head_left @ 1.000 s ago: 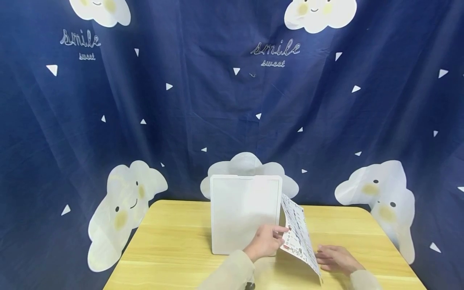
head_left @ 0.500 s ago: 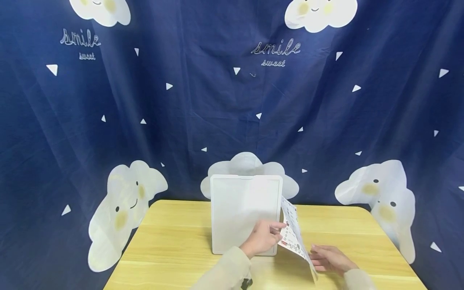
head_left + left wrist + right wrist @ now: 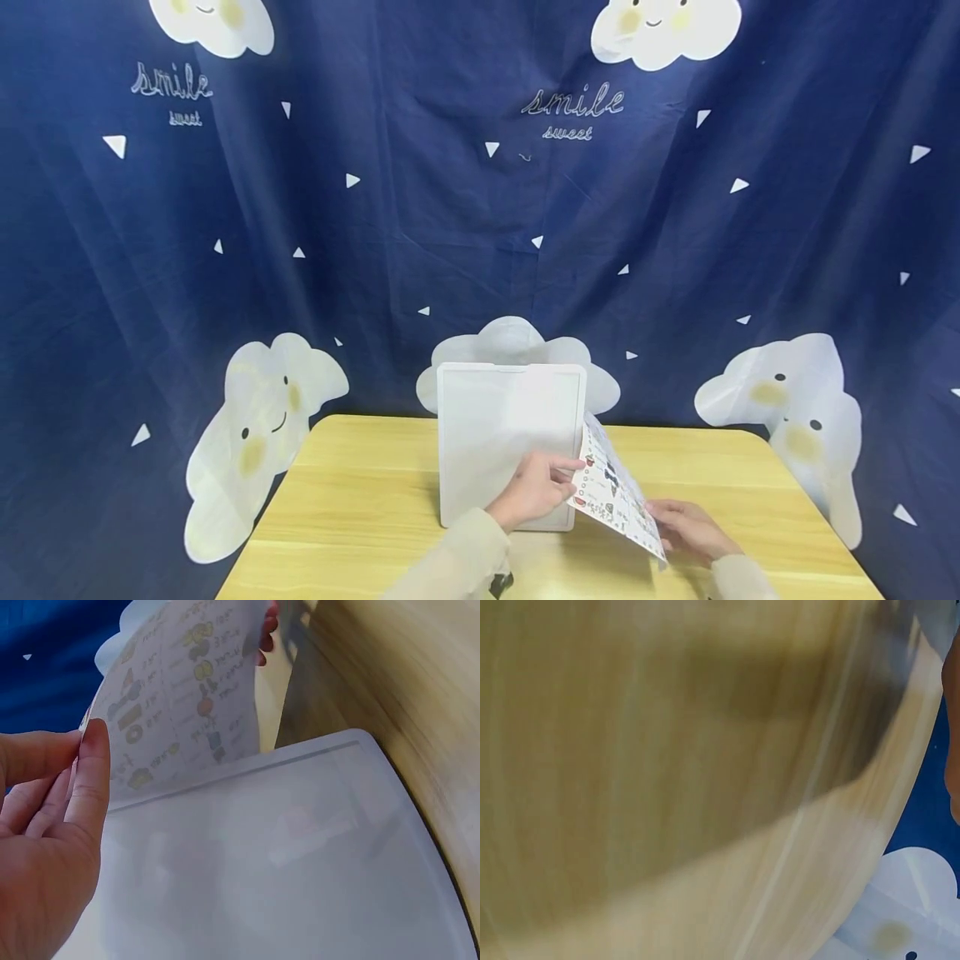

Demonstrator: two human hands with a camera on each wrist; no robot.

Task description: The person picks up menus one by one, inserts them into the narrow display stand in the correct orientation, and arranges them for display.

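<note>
A white rounded-corner board (image 3: 510, 433) stands upright on the wooden table (image 3: 360, 508). My left hand (image 3: 536, 490) pinches the left edge of a printed sheet (image 3: 611, 493) covered in small coloured pictures, just in front of the board's right side. The sheet slopes down to the right onto my right hand (image 3: 690, 530), whose loosely straight fingers lie at its lower edge. In the left wrist view my left hand (image 3: 52, 825) has thumb and fingers closed on the sheet (image 3: 180, 690) above the board (image 3: 285, 862). The right hand's fingertips (image 3: 268, 630) show past the sheet's far edge.
A dark blue curtain (image 3: 450, 208) with white clouds and "smile sweet" lettering hangs behind and beside the table. The right wrist view shows only blurred table wood (image 3: 667, 787) and a strip of curtain (image 3: 930, 810).
The sheet has tipped lower and lies flatter toward the right. My left hand has slid slightly left along the board, and the right hand has stayed under the sheet's lower edge.
</note>
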